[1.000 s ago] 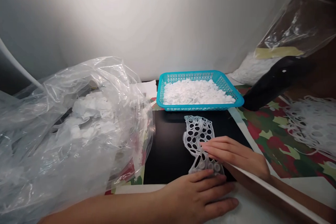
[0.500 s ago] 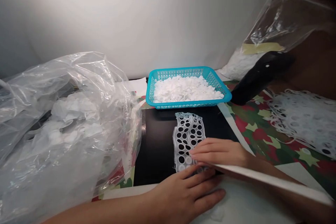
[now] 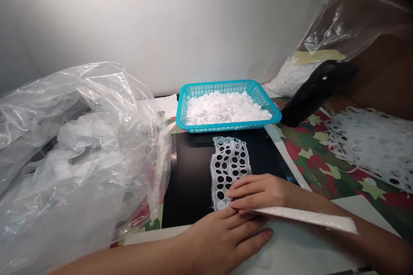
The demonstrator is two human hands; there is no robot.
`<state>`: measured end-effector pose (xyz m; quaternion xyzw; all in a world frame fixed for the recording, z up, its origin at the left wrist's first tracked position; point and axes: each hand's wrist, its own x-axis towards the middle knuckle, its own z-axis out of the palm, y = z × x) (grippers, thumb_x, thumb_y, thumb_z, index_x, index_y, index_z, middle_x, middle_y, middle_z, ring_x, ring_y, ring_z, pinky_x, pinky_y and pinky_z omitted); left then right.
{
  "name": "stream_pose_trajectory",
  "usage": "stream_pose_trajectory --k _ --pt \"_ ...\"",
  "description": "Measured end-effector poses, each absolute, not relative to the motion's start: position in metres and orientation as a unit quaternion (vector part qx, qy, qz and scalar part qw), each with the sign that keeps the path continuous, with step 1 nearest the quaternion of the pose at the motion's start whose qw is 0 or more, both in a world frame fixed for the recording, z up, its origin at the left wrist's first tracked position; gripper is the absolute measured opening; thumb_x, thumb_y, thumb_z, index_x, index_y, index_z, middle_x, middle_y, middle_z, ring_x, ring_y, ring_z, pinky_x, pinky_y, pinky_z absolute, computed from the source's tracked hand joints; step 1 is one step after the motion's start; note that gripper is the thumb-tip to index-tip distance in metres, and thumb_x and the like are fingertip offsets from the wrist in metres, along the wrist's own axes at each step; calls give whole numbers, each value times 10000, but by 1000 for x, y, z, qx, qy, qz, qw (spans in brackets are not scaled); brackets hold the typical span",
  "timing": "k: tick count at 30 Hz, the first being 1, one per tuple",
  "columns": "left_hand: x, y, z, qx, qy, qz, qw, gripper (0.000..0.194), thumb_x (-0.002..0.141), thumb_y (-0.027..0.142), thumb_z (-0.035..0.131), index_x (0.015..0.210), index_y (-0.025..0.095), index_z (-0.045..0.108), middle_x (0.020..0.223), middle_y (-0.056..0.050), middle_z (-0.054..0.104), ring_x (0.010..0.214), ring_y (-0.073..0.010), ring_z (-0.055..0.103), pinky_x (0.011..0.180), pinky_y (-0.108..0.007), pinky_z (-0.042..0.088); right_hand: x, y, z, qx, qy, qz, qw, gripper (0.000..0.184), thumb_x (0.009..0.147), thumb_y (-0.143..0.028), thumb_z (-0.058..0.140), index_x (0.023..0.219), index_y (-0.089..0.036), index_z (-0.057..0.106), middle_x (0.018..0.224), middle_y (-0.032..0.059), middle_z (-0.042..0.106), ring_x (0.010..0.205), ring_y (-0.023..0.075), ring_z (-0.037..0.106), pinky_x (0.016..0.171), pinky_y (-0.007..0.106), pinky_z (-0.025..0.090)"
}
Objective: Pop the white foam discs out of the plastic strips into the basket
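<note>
One perforated sheet (image 3: 230,165), reaching out ahead of the grip.
The left hand (image 3: 226,236) lies flat, fingers loosely spread, over its near end; the right hand (image 3: 263,192), just beside, clasps a white strip (image 3: 309,217). Beyond both: a blue basket (image 3: 230,126) of white discs (image 3: 224,109).

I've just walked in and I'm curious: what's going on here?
A person's right hand holds a white stick, fingertips at a translucent sheet with holes on a black panel. The left hand lies over the sheet's near end. Just beyond is a blue basket of small white discs. A clear plastic bag lies to the left, and a pile of holed sheets to the right.
</note>
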<state>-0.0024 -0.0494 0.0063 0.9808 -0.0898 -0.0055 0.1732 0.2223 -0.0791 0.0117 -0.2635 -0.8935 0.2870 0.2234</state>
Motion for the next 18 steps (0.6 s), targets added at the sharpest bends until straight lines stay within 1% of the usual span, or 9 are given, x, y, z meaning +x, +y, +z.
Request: stream_pose_trajectory --k 3,5,10,15,18 --pt "-2 -49 6 980 -90 -5 176 593 990 370 366 1477 54 244 1495 -128 365 1407 -245 287 1183 -357 203 223 -80 8 -269 -891 284 231 277 973 -207 497 1175 -67 623 1172 147 671 1218 182 545 1033 311 462" --pt "-3 -49 7 980 -93 -4 174 588 992 364 356 1475 49 246 1500 -133 355 1408 -249 285 1181 -357 202 223 -80 4 -267 -890 279 242 263 956 -188 530 1173 -72 623 1187 138 663 1227 172 532 1027 290 465" --pt "-3 -48 9 983 -98 -10 156 584 1001 371 323 1478 46 235 1522 -139 307 1429 -253 229 1186 -360 163 222 -78 -4 -260 -890 264 265 252 937 -159 559 1163 -66 620 1160 131 673 1214 171 535 1024 281 466" --pt "-2 -48 8 986 -100 -6 133 581 999 371 315 1475 46 242 1508 -129 338 1428 -244 230 1192 -355 127 217 -82 -3 -277 -895 212 278 264 956 -150 510 1185 -69 614 1162 138 666 1165 194 554 983 301 493" --pt "-1 -49 6 989 -98 5 114 578 997 374 312 1474 52 249 1505 -126 343 1430 -247 221 1196 -370 105 211 -87 0 -312 -884 194 290 267 972 -146 471 1189 -75 610 1139 143 672 1120 189 583 948 301 511"
